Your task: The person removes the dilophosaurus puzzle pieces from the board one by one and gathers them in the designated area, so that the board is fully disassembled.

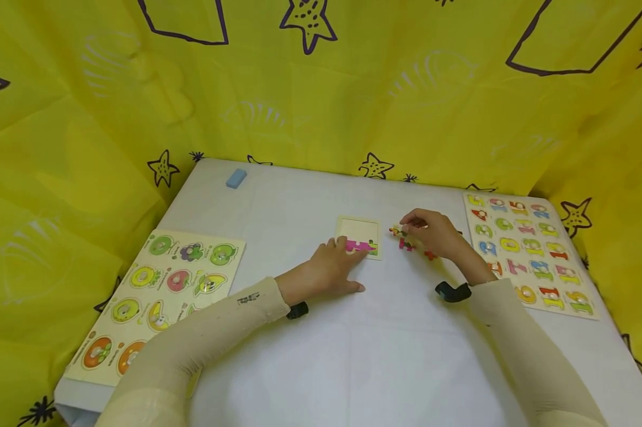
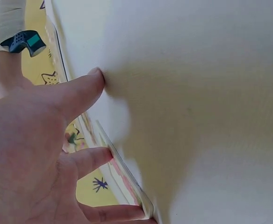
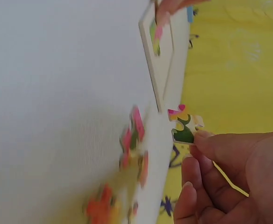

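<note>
A small square puzzle board (image 1: pixel 375 224) lies at the middle of the table, with pink and green pieces along its near side. My left hand (image 1: pixel 327 270) spreads over its near left corner, fingertips on the board and thumb held apart. In the right wrist view, a jigsaw piece (image 3: pixel 184 133) of green, yellow and pink is pinched between the thumb and fingers of my right hand (image 3: pixel 234 175). That hand is just right of the board. Beneath it lie loose pieces, among them a pink one (image 1: pixel 406 245) and a red one (image 1: pixel 430 255).
On the left lies a fruit puzzle board (image 1: pixel 190 280) with knobbed pieces. A number puzzle board (image 1: pixel 518 234) lies on the right. A blue block (image 1: pixel 237 178) sits near the table's far left corner. A yellow patterned cloth (image 1: pixel 321 107) hangs behind and along both sides.
</note>
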Action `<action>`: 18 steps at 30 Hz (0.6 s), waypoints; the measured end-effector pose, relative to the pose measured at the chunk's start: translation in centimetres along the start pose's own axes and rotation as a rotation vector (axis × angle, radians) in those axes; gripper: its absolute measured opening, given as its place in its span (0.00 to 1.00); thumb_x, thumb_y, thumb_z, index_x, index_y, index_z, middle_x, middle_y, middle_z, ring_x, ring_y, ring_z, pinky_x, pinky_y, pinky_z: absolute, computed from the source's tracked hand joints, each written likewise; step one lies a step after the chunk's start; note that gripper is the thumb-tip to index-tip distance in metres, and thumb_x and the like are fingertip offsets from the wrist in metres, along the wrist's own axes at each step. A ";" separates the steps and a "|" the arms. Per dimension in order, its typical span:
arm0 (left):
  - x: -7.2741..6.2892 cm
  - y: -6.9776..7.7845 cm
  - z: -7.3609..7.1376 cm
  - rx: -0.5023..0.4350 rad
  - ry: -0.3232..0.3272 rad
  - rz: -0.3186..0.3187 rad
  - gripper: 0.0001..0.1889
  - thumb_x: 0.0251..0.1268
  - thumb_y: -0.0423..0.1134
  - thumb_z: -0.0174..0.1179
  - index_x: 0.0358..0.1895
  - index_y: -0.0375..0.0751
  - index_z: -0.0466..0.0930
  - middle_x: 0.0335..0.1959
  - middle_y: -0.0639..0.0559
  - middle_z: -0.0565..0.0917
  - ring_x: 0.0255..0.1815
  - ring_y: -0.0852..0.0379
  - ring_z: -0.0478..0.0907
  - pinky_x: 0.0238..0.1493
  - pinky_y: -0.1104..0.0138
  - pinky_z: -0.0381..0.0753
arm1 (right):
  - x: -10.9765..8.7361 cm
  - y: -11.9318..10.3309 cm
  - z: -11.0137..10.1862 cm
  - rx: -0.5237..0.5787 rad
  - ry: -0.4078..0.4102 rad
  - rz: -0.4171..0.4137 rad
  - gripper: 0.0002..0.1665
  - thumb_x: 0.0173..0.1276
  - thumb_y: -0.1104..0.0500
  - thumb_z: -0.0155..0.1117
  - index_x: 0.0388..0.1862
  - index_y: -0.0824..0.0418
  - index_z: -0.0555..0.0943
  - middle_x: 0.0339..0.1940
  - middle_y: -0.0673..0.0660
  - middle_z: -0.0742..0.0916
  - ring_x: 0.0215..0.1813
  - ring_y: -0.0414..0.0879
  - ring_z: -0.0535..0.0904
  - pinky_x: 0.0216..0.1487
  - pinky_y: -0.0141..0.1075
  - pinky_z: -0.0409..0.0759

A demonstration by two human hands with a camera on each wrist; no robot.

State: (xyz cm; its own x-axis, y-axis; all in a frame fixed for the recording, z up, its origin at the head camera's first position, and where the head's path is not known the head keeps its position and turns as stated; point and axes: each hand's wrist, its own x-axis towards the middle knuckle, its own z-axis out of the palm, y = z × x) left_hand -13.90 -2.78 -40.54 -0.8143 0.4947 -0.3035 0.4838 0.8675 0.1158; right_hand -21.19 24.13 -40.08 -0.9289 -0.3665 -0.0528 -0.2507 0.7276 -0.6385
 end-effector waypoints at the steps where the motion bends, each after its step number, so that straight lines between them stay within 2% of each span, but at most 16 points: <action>1: 0.0 0.0 0.0 0.001 0.002 0.000 0.45 0.69 0.70 0.61 0.85 0.61 0.60 0.76 0.34 0.66 0.75 0.35 0.69 0.74 0.50 0.73 | -0.4 0.3 -0.4 -0.005 0.007 0.001 0.13 0.83 0.57 0.61 0.56 0.64 0.84 0.51 0.64 0.88 0.56 0.59 0.82 0.51 0.45 0.80; 5: -0.1 0.0 0.1 0.000 0.000 0.001 0.45 0.69 0.70 0.61 0.85 0.61 0.59 0.78 0.33 0.65 0.76 0.34 0.68 0.75 0.49 0.72 | -2.0 1.9 -2.4 -0.017 0.018 0.038 0.15 0.83 0.56 0.61 0.56 0.66 0.84 0.51 0.64 0.88 0.56 0.59 0.82 0.51 0.40 0.80; 10: 0.0 0.0 0.3 0.005 0.008 0.008 0.44 0.70 0.70 0.60 0.85 0.60 0.59 0.79 0.33 0.64 0.79 0.32 0.65 0.76 0.49 0.72 | -4.6 4.2 -4.7 -0.010 0.000 0.113 0.19 0.84 0.53 0.59 0.59 0.68 0.82 0.52 0.66 0.87 0.51 0.55 0.82 0.45 0.29 0.79; 12: 0.0 0.0 0.4 0.020 0.017 0.013 0.44 0.70 0.71 0.59 0.85 0.60 0.60 0.78 0.33 0.65 0.78 0.32 0.66 0.74 0.49 0.73 | -5.5 5.3 -5.4 -0.007 -0.020 0.151 0.21 0.84 0.53 0.58 0.60 0.69 0.81 0.53 0.67 0.87 0.49 0.54 0.81 0.42 0.28 0.78; 18: 0.0 -0.1 0.6 0.043 0.022 0.012 0.44 0.71 0.71 0.58 0.85 0.60 0.59 0.78 0.32 0.65 0.77 0.32 0.67 0.73 0.49 0.74 | -7.2 7.2 -6.4 0.016 -0.083 0.247 0.21 0.85 0.54 0.56 0.62 0.71 0.78 0.54 0.67 0.86 0.44 0.49 0.77 0.37 0.34 0.80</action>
State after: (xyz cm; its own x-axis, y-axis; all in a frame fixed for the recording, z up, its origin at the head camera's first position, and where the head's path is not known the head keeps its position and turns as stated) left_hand -13.75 -2.89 -41.15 -0.8152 0.5064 -0.2811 0.5064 0.8587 0.0785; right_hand -18.07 35.67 -39.38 -0.9358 -0.2258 -0.2707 -0.0144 0.7917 -0.6107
